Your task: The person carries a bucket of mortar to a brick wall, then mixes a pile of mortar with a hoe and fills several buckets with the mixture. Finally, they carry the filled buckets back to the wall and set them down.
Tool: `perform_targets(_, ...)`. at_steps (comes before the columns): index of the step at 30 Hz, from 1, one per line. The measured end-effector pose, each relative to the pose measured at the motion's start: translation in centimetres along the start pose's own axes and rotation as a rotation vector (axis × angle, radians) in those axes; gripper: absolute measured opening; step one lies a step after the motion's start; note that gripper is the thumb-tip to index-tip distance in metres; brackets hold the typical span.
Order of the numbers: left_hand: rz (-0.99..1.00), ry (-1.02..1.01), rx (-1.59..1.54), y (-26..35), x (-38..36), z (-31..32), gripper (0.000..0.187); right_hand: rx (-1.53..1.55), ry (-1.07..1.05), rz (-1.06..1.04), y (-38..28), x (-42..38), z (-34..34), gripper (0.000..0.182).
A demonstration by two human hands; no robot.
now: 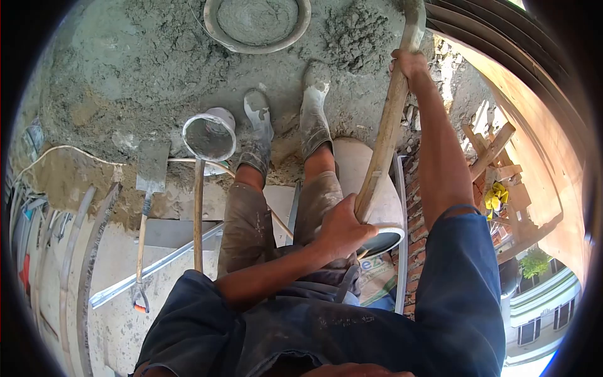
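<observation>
A long wooden handle [384,141] runs from the top edge of the view down toward my body. My left hand [344,231] is wrapped round its lower end, thumb across the wood. Higher up, my right hand [411,64] grips the same handle, arm stretched forward. The tool's far end lies outside the view. Wet grey mortar [151,69] spreads over the ground ahead of my boots [315,103], with a darker heap [358,34] near the handle.
A round tub of mortar [302,31] stands at the top. Beside my boots is a white bucket [189,135]. A shovel [151,166] and metal strips [157,264] lie left. Scrap wood [496,151], a yellow object [496,198] and bricks [416,251] are at right.
</observation>
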State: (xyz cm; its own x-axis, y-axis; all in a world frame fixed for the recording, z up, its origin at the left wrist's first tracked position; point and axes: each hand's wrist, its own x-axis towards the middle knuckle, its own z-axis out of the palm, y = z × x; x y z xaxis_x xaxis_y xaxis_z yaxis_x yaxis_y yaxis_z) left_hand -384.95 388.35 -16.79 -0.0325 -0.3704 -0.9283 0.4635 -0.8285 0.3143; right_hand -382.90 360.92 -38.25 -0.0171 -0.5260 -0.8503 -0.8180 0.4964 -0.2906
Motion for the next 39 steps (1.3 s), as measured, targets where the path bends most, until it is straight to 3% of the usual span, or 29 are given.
perform_targets(1,0.017,0.024,0.066,-1.3,-1.2,-0.8,0.05,0.091,-0.03,0.04,2.1,-0.8,0.5,0.034)
perform_targets(3,-0.178,-0.094,-0.004,-1.3,-3.8,-3.0,0.054,0.162,-0.07,0.104,6.7,-1.6,2.6,0.037)
perform_targets(7,-0.107,-0.049,0.057,-2.1,-6.4,-5.6,0.055,0.322,-0.075,0.193,10.7,-3.3,6.6,0.036)
perform_targets(9,-0.02,-0.173,0.093,0.2,-5.7,-6.5,0.057,0.487,-0.135,0.301,10.6,-2.5,5.5,0.033)
perform_targets(10,0.125,-0.202,0.115,0.4,-4.9,-6.1,0.057,0.502,-0.129,0.27,9.7,-1.6,4.5,0.033)
perform_targets(13,0.17,-0.211,0.216,6.8,-5.0,-6.6,0.05,0.578,-0.365,0.334,8.8,-0.2,1.8,0.018)
perform_targets(15,0.206,-0.239,0.251,8.8,-7.2,-8.3,0.047,0.619,-0.4,0.265,7.9,-1.6,0.9,0.015)
perform_targets(19,0.17,-0.455,0.322,8.0,-13.1,-11.3,0.042,0.815,-0.384,0.371,8.0,-7.7,0.7,0.014)
perform_targets(22,0.165,-0.439,0.373,5.6,-18.1,-13.9,0.046,0.934,-0.209,0.198,6.3,-11.6,2.5,0.014)
perform_targets(23,0.164,-0.421,0.36,5.0,-19.6,-14.8,0.046,0.92,-0.228,0.2,6.4,-11.5,3.4,0.014)
perform_targets(25,0.125,-0.376,0.385,3.7,-22.6,-17.2,0.051,0.907,-0.48,0.325,7.1,-11.3,5.7,0.011)
perform_targets(28,-0.036,-0.329,0.375,0.0,-28.4,-20.7,0.055,0.854,-0.457,0.33,6.5,-18.6,11.2,0.006)
perform_targets(30,-0.156,-0.195,0.376,-1.7,-33.8,-23.3,0.056,0.909,-0.445,0.379,7.3,-24.3,15.7,0.009)
perform_targets(31,-0.38,-0.083,0.45,-1.6,-36.3,-24.4,0.048,0.977,-0.473,0.426,8.0,-27.2,18.1,0.009)
perform_targets(32,-0.606,0.116,0.779,-5.2,-40.1,-26.5,0.038,0.858,-0.36,0.417,8.6,-34.6,23.0,0.008)
perform_targets(33,-0.757,0.198,0.868,-8.7,-41.3,-28.4,0.029,0.844,-0.295,0.386,9.7,-37.8,26.2,0.008)
perform_targets(36,-0.796,0.405,1.112,-23.0,-43.3,-35.3,0.021,0.774,-0.528,0.725,14.1,-41.8,34.4,0.018)
perform_targets(39,-0.729,0.563,1.147,-26.0,-41.2,-40.3,0.02,0.849,-0.409,0.785,13.7,-43.5,36.7,0.019)
